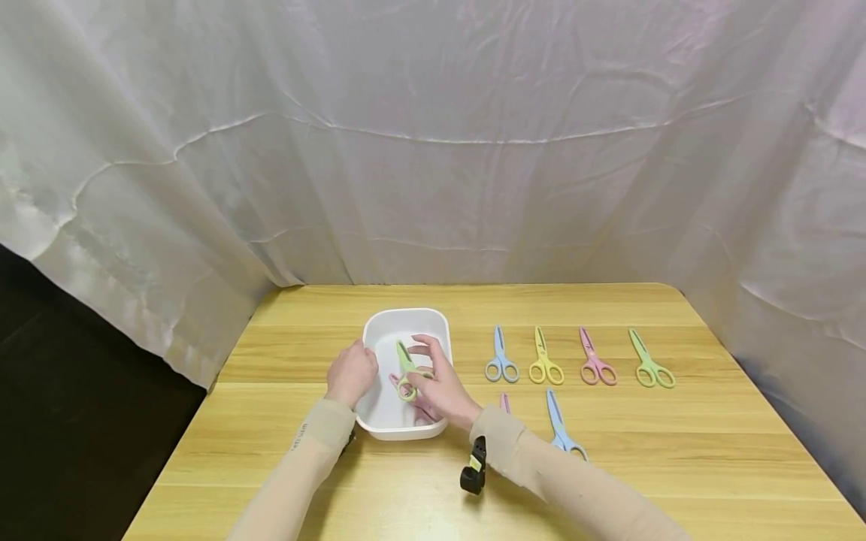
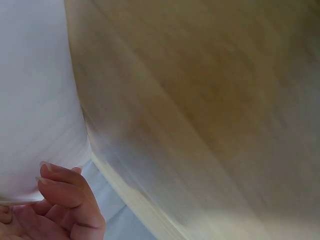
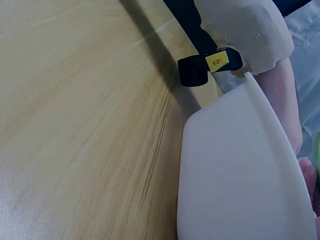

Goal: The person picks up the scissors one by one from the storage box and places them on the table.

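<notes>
A white plastic tub (image 1: 404, 433) stands on the wooden table, left of centre. My left hand (image 1: 352, 373) grips its left rim; in the left wrist view the curled fingers (image 2: 65, 187) lie against the tub wall (image 2: 37, 90). Over the tub, my right hand (image 1: 440, 387) pinches light green scissors (image 1: 406, 358) near the handles, blades pointing away from me. Beneath them, pink scissors (image 1: 395, 380) lie in the tub, partly hidden by the right hand. At the right wrist view's edge only a sliver of green (image 3: 316, 145) shows beyond the tub wall (image 3: 235, 170).
Right of the tub, a row holds blue scissors (image 1: 501, 367), yellow scissors (image 1: 543, 361), pink scissors (image 1: 591, 363) and green scissors (image 1: 647, 364). Nearer me lie another blue pair (image 1: 557, 421) and a pink pair (image 1: 504, 402), mostly hidden by the right forearm. A pale curtain (image 1: 473, 188) hangs behind.
</notes>
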The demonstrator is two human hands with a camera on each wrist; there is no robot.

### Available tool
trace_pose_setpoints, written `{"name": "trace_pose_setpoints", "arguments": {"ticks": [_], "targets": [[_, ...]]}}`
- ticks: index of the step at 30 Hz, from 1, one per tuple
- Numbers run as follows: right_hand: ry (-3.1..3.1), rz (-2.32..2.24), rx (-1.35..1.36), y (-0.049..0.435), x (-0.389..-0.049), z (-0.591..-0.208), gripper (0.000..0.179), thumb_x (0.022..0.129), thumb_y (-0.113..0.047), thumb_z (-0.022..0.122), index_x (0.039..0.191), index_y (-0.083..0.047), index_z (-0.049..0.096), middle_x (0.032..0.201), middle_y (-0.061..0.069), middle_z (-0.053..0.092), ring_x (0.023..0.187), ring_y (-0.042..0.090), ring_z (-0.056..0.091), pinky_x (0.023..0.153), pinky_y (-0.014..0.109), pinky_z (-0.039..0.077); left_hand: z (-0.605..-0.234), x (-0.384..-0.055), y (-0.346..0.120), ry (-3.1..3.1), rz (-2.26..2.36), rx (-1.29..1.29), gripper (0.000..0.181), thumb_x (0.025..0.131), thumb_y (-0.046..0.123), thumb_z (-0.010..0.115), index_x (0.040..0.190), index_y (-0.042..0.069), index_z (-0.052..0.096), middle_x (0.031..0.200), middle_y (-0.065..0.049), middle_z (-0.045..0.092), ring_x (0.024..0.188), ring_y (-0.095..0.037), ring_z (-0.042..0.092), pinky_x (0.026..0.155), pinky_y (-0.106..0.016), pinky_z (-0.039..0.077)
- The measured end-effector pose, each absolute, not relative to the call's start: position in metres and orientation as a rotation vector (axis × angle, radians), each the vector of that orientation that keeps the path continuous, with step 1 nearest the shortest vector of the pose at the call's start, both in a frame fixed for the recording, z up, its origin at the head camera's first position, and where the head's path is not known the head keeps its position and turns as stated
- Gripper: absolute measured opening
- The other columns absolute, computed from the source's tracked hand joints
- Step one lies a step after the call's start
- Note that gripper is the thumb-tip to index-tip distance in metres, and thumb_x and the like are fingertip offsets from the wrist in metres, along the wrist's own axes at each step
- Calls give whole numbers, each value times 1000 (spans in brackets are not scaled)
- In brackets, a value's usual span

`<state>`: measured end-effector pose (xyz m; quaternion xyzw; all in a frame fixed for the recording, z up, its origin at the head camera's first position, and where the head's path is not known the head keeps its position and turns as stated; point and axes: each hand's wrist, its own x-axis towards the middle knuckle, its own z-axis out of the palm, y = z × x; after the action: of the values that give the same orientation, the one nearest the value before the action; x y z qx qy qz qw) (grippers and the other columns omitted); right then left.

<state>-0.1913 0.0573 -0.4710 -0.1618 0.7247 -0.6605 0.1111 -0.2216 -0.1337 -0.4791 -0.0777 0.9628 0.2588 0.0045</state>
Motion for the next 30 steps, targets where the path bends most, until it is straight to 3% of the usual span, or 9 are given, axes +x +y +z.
{"name": "trace_pose_setpoints", "arguments": {"ticks": [6, 10, 18, 25, 30], "targets": [[2124, -1965, -426, 57, -192, -472, 74, 92, -4, 59, 156, -16, 24, 154, 18, 41, 126, 42, 55, 106, 54, 47, -479, -222, -134, 3018, 821, -241, 51, 104, 21, 35, 142, -10, 48, 114, -29, 68, 89, -35, 68, 68, -43, 63], [2117, -1975, -425, 57, -192, -471, 77, 92, -4, 59, 157, -17, 21, 154, 19, 40, 128, 44, 53, 109, 58, 44, -479, -222, -133, 3019, 819, -245, 50, 104, 21, 35, 141, -9, 49, 115, -29, 68, 91, -36, 69, 69, -44, 63], [2064, -1962, -442, 57, -193, -471, 81, 90, -1, 62, 158, -13, 20, 151, 25, 43, 126, 45, 58, 103, 49, 53, -479, -222, -133, 3018, 801, -248, 51, 104, 22, 36, 142, -9, 48, 118, -29, 67, 96, -38, 69, 71, -46, 63], [2023, -1965, -437, 56, -196, -474, 77, 90, 1, 63, 156, -8, 25, 139, 25, 56, 116, 33, 67, 95, 37, 59, -480, -222, -133, 3020, 791, -249, 52, 104, 23, 35, 144, -9, 46, 123, -30, 66, 101, -40, 69, 76, -48, 63], [2005, -1974, -476, 56, -197, -474, 74, 90, 3, 62, 155, -4, 28, 132, 26, 62, 112, 34, 70, 99, 35, 57, -481, -222, -133, 3025, 791, -249, 52, 104, 23, 35, 144, -9, 46, 125, -31, 64, 105, -42, 68, 78, -50, 62]]}}
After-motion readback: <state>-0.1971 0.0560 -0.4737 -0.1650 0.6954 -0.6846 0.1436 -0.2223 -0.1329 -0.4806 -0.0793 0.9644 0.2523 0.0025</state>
